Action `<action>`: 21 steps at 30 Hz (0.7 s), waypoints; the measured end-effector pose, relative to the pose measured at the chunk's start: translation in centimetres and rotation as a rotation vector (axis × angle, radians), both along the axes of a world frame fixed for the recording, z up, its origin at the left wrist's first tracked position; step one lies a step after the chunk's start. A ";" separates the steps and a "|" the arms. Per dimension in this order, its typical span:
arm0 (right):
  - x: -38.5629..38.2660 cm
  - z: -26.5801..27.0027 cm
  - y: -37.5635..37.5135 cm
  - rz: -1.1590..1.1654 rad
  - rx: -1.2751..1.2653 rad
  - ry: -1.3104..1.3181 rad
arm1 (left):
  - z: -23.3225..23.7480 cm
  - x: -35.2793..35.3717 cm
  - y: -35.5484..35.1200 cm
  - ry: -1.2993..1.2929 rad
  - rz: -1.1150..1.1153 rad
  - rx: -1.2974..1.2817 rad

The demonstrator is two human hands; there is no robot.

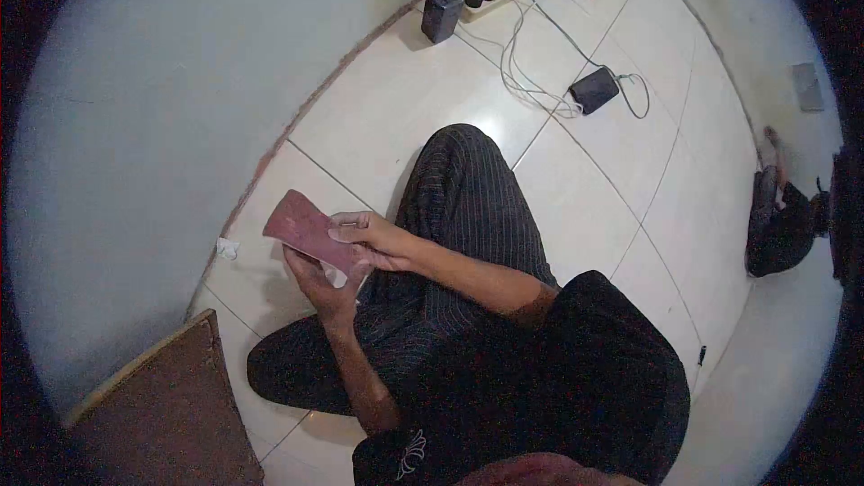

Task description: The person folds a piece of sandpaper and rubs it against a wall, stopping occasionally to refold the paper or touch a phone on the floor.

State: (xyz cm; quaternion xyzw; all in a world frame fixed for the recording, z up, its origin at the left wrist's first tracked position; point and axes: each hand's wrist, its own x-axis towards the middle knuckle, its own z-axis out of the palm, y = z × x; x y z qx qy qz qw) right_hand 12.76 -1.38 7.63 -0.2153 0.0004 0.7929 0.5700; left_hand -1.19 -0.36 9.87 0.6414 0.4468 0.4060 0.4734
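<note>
Both hands hold a reddish-brown sheet (pixel 310 227) with a pale underside or edge, bent slightly and tilted; it looks like sandpaper, but the kind is not certain. My left hand (pixel 326 292) supports it from below, fingers closed around its lower edge. From the right side, my right hand (pixel 376 241) grips the sheet with the thumb on its upper face and the other fingers partly hidden. A small whitish patch shows between the hands. The sheet is held in front of my crossed legs in dark striped trousers (pixel 468 189).
On the tiled floor ahead lie a power strip (pixel 490 2) with plugs and cables, a dark box (pixel 441 15) and a black device (pixel 594 90). A brown board (pixel 171 409) stands at lower left, near the wall. Dark items (pixel 781 225) sit along the right wall.
</note>
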 end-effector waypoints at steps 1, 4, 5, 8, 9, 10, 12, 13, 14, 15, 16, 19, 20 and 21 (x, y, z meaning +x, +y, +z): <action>0.1 -0.6 0.1 0.052 0.025 -0.038 | 0.3 0.1 -0.2 0.021 0.053 0.003; 0.3 0.2 -0.2 0.138 0.080 -0.052 | 0.8 0.4 0.1 -0.099 0.111 0.032; 0.3 0.7 -0.3 0.170 0.111 -0.026 | 0.8 0.5 0.2 -0.101 0.115 0.035; -0.3 -0.3 -0.5 0.218 0.203 0.014 | 1.2 0.6 0.4 -0.156 0.126 0.105; -0.4 -0.2 -0.5 0.224 0.208 0.014 | 1.4 0.6 0.3 -0.128 0.119 0.099; -0.5 0.0 -0.6 0.238 0.202 -0.010 | 1.6 0.5 0.3 -0.099 0.111 0.092; -0.6 0.0 -0.7 0.255 0.203 -0.035 | 1.1 0.4 0.6 -0.062 0.091 0.119; -0.7 -0.3 -0.8 0.263 0.229 -0.041 | 1.0 0.3 0.6 -0.025 0.065 0.140; -0.7 -0.5 -1.0 0.270 0.255 -0.048 | 0.9 0.3 0.4 -0.025 0.066 0.146; -1.1 -1.2 -1.3 0.270 0.261 -0.048 | 1.6 1.0 0.1 -0.061 0.055 0.118; -1.6 -1.8 -1.4 0.245 0.281 -0.052 | 2.1 1.4 0.0 -0.099 0.043 0.091; -2.0 -2.5 -1.7 0.228 0.258 -0.170 | 1.0 1.1 0.1 -0.080 0.082 0.128; -2.0 -2.6 -1.9 0.232 0.201 -0.283 | 0.7 0.8 0.1 -0.083 0.074 0.136; -1.8 -2.7 -2.0 0.222 0.205 -0.287 | 0.7 0.7 0.1 -0.005 0.076 0.141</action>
